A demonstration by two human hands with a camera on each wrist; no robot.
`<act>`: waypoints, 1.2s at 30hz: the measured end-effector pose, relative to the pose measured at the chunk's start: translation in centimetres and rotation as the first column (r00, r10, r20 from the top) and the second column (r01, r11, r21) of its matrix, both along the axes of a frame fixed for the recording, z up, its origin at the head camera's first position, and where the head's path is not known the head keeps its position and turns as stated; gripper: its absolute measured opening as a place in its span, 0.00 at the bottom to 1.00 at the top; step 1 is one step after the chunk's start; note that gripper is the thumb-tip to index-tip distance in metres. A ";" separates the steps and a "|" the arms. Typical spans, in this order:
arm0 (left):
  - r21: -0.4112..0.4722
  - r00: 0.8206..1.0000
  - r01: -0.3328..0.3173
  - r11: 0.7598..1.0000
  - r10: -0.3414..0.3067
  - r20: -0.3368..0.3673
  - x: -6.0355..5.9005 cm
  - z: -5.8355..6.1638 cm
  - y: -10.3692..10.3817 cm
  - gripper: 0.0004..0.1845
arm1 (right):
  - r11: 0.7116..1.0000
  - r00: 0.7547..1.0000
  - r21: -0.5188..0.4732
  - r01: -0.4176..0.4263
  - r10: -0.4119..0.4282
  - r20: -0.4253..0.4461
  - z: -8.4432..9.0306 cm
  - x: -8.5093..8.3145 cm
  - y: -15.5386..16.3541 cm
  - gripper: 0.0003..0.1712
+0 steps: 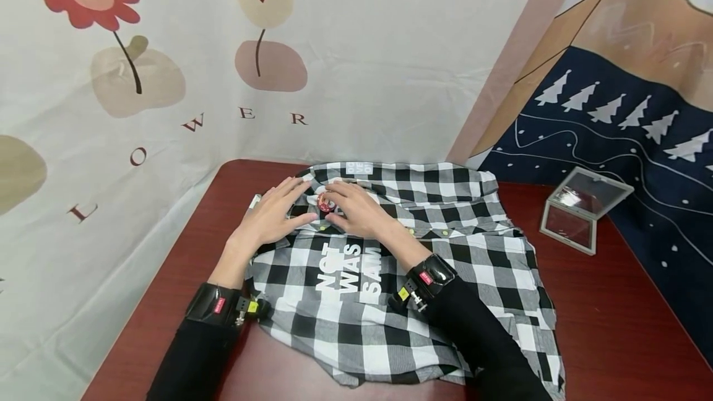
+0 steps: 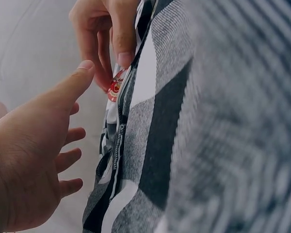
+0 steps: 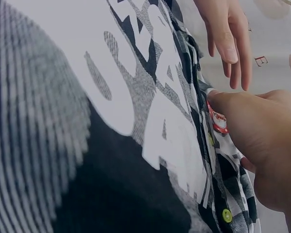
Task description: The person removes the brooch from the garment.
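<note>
1. Nearest the viewer, two forearms in black sleeves, each with a black wrist strap, reach forward over a dark red table (image 1: 613,327).
2. A black-and-white checked shirt (image 1: 445,277) lies spread on the table in front of the person, with white block letters printed near its middle.
3. The left hand (image 1: 273,215) rests flat on the shirt's upper left part, fingers straight and slightly spread, gripping nothing.
4. The right hand (image 1: 356,209) lies just beside it, palm down, its fingertips at a small red round badge (image 1: 325,203) fixed to the shirt between the two hands. Whether the fingers pinch the badge or only touch it cannot be told.
5. To the right, well apart from the shirt, a small clear box (image 1: 582,209) stands with its lid raised.
6. Behind the table hang a pale cloth printed with flowers (image 1: 167,79) and a dark cloth with white trees (image 1: 629,116).
7. Both wrist views are filled with blurred shirt fabric; small yellow-green buttons (image 3: 226,215) show along one edge.
</note>
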State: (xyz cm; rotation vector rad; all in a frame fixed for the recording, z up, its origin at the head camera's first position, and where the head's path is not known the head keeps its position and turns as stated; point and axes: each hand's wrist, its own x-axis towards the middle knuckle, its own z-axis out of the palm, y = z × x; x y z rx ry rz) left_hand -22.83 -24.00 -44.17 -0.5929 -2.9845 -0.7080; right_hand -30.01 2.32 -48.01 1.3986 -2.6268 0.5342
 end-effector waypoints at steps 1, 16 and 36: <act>0.001 1.000 0.004 1.000 -0.004 -0.001 0.0 0.0 0.1 0.46 | 1.000 1.000 -0.018 -0.004 0.004 0.011 -0.6 -0.3 0.0 0.30; 0.003 1.000 0.017 1.000 -0.017 -0.001 -0.1 -0.4 0.7 0.43 | 0.998 0.994 -0.055 -0.022 0.016 -0.110 -3.0 -1.8 -0.8 0.22; 0.053 0.998 0.067 0.996 -0.067 -0.017 -0.5 0.0 1.2 0.37 | 0.993 0.998 -0.102 0.061 -0.059 0.025 -0.9 -0.9 -1.0 0.20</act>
